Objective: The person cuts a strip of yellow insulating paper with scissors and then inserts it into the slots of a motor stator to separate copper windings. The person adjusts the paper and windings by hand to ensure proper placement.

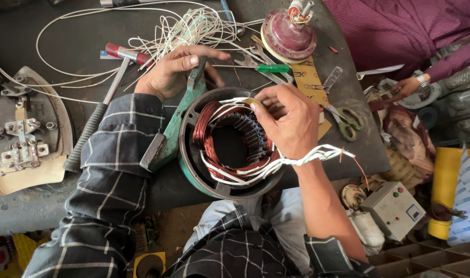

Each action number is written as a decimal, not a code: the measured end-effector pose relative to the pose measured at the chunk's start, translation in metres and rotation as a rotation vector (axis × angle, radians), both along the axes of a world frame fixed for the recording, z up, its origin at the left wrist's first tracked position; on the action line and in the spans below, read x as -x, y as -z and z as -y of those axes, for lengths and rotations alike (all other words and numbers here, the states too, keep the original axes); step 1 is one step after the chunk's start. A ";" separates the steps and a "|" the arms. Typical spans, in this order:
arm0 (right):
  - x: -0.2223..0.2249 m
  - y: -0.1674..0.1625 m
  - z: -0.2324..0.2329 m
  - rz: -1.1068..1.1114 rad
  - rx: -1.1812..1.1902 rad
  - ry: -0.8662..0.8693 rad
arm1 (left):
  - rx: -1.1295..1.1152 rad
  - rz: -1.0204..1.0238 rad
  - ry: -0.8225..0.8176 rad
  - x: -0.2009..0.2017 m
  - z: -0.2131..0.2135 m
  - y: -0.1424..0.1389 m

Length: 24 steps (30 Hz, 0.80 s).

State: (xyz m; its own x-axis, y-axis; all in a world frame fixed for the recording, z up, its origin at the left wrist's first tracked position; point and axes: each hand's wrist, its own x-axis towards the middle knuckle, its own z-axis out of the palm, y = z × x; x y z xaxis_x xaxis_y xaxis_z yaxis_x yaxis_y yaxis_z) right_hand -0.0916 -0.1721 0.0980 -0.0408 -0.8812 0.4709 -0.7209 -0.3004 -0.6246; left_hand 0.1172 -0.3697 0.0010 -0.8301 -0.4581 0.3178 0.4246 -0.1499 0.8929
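Near the workbench's [65, 41] front edge, the left hand [168, 72] grips the green motor housing [219, 144], while the right hand [289, 121] pinches white binding cord [265, 167] over the copper windings [206, 131].

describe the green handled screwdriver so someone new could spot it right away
Start at the round motor stator with copper windings in the middle of the dark bench. Just above it, past the right hand, the screwdriver lies flat among grey spanners. Its bright green handle is the only one there.
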 end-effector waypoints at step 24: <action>0.009 0.004 -0.023 -0.022 -0.010 0.077 | 0.073 -0.116 -0.021 0.003 -0.009 -0.006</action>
